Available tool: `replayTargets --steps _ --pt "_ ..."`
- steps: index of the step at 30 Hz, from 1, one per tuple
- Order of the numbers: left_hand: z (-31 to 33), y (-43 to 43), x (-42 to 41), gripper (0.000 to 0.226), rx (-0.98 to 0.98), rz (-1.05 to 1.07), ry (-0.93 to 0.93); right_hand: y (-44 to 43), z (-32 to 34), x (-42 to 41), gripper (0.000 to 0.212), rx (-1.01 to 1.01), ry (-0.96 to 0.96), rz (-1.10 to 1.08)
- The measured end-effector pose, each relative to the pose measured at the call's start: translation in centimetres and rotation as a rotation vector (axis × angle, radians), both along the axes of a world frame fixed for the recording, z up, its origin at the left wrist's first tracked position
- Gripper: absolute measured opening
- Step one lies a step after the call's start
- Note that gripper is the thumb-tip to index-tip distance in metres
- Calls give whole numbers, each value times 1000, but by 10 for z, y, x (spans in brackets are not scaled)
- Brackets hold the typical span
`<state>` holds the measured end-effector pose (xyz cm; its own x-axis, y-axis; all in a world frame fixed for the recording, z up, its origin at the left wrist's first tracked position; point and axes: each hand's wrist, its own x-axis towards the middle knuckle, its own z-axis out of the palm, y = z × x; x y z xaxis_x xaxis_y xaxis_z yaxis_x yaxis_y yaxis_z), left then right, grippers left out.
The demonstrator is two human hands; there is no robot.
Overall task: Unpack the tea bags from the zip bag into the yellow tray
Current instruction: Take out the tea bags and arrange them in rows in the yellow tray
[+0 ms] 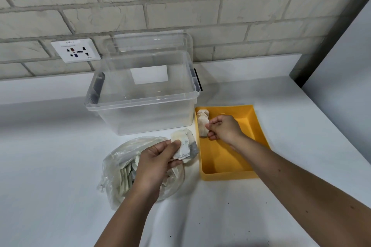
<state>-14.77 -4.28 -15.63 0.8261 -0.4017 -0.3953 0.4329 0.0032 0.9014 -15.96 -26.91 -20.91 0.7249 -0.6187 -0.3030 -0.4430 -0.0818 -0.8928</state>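
Observation:
A crumpled clear zip bag [120, 158] lies on the white counter with several tea bags inside. Above it, my left hand [155, 161] pinches a small stack of pale tea bags [183, 144] between thumb and fingers. To the right stands the yellow tray [224, 174]. Inside its far left corner, a few tea bags [202, 115] stand in a row against the wall. My right hand [224, 127] is inside the tray, fingers closed on one tea bag [202, 128] next to that row.
A large clear plastic storage box [140, 110] stands open just behind the zip bag and tray, its lid leaning on the brick wall. A white wall socket [75, 50] sits at the left. A grey panel [341, 66] borders the counter's right side.

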Motion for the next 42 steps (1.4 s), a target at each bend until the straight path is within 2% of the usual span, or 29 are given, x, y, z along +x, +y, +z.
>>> replayTargets --steps 5,8,11,13,17,20,24,29,31,34,37,42 --pt "-2 1 3 16 -41 -14 43 1 -4 6 12 6 14 -13" --pt "-4 3 5 15 -61 -23 73 1 6 -1 21 23 3 -24" --pt "-3 3 7 14 -100 -23 98 9 26 -19 19 -52 -61 -50" --pt "-1 2 7 15 -118 -38 104 22 40 -34 18 64 -132 5" --pt "4 -3 4 18 -132 -69 117 51 57 -58 24 484 -167 253" --pt "7 -6 -1 18 -104 -55 90 62 62 -67 25 571 -197 248" --pt "7 -9 -9 20 -20 -22 2 68 66 -72 20 554 -224 169" --pt "8 -9 -16 19 11 -26 -41 78 66 -75 20 403 -220 111" --pt "6 -9 -17 26 24 -2 -68 81 66 -75 19 361 -238 75" --pt "6 -9 -17 22 30 11 -94 82 68 -76 17 375 -275 70" --pt "9 -8 -17 15 -40 -13 3 83 72 -76 17 448 -312 74" --pt "12 -10 -18 9 -160 -57 140 84 72 -76 18 368 -294 101"
